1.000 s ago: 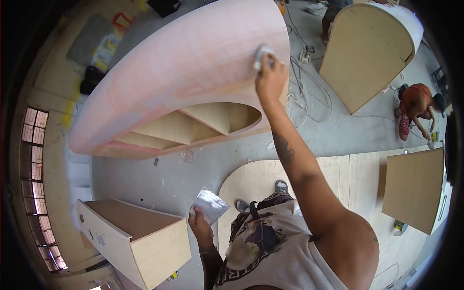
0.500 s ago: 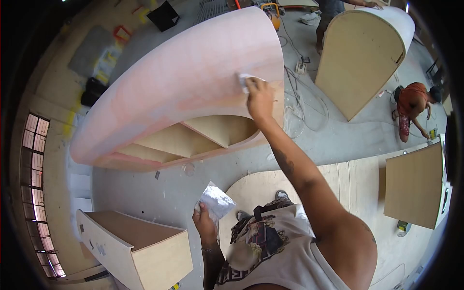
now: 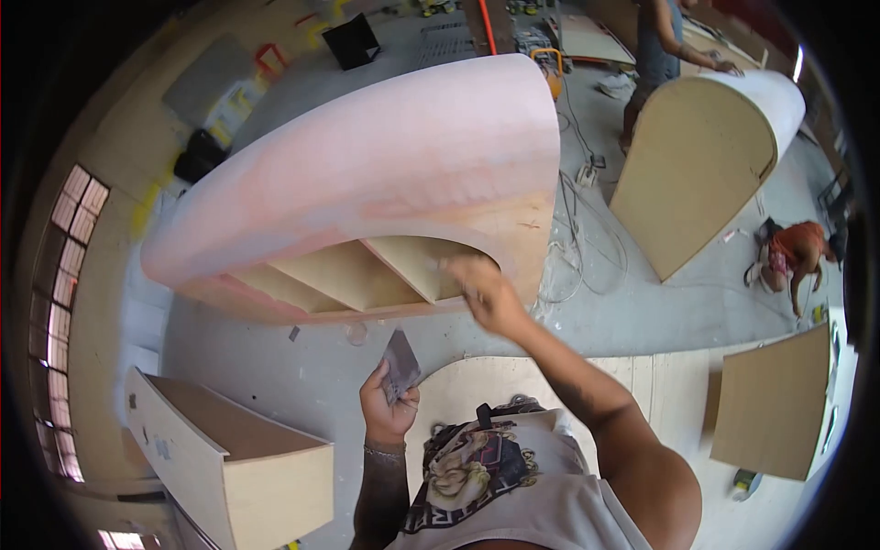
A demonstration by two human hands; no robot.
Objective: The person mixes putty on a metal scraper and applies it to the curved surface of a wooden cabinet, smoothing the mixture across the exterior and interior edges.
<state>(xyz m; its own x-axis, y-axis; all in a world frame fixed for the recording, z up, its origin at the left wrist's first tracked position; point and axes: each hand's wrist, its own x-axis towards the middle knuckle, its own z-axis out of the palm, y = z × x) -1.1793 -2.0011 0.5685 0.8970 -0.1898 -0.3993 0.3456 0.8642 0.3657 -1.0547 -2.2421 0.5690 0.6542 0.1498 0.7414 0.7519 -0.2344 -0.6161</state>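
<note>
A large curved panel piece (image 3: pixel 394 156) with a pinkish-white, patchy surface stands in front of me, with a long rounded opening on its near side. Inside that opening are wooden dividers (image 3: pixel 397 269). My right hand (image 3: pixel 486 291), blurred by motion, is in front of the opening's right end, its fingers curled. A pale smear shows at its fingertips, where a small white piece was held. Low in front of my body, my left hand (image 3: pixel 390 408) grips a thin flat grey sheet (image 3: pixel 401 367) between thumb and fingers, its pointed corner upward.
Wooden box-like pieces stand at lower left (image 3: pixel 275 495) and right (image 3: pixel 770 403). A person (image 3: pixel 655 55) touches another curved piece (image 3: pixel 697 165) at back right; a second person (image 3: pixel 797 261) crouches nearby. Cables (image 3: pixel 587 234) lie on the floor. A wooden board (image 3: pixel 642 371) lies near my feet.
My right hand has come off the curved surface, moving down toward me over the opening. My left hand has turned the sheet, so a dark grey side shows instead of a whitish one. The view has shifted.
</note>
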